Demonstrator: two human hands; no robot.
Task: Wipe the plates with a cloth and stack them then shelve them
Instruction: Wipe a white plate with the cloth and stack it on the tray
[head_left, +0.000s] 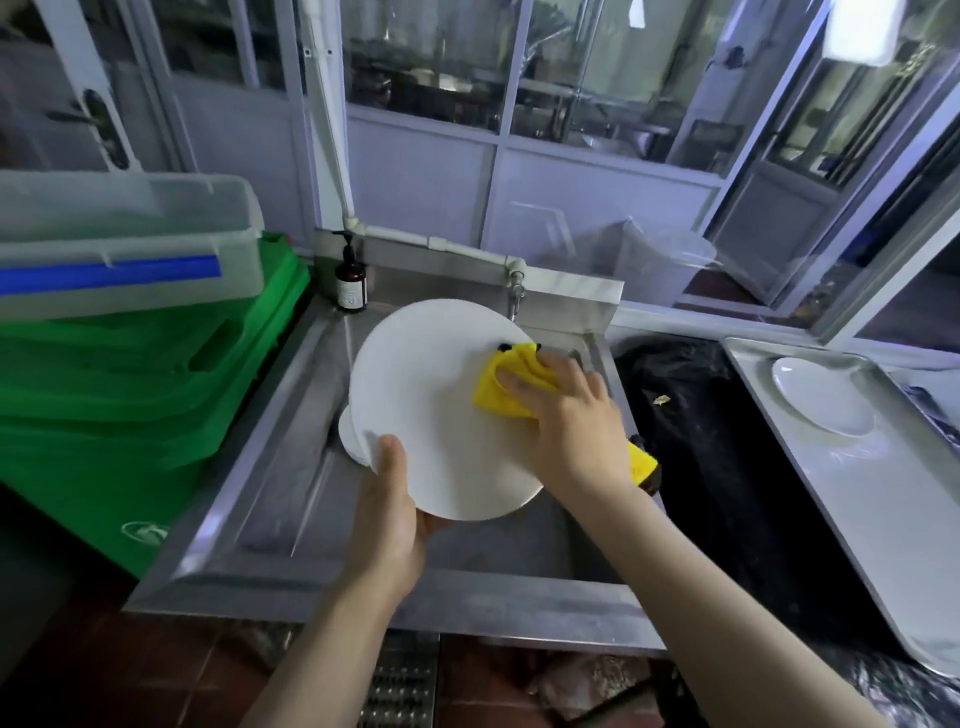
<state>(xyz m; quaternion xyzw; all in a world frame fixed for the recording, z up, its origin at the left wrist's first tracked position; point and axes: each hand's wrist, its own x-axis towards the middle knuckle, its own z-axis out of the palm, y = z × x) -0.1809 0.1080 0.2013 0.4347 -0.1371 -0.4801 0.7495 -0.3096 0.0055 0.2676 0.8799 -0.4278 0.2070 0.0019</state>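
Note:
A large white plate (421, 395) is held tilted above the steel sink (291, 499). My left hand (389, 514) grips its lower rim, thumb on the face and fingers underneath. My right hand (571, 415) presses a folded yellow cloth (506, 387) against the plate's right side, fingers spread over the cloth. The edge of another white plate (349, 439) shows just behind the held one at its left. One more white plate (823, 397) lies on a steel tray (852, 499) at the right.
Green crates (130, 405) with a clear lidded bin (119, 244) on top stand left of the sink. A brown pump bottle (351, 283) and a tap (515, 291) sit at the sink's back. A black bag-lined bin (696, 415) lies between sink and tray.

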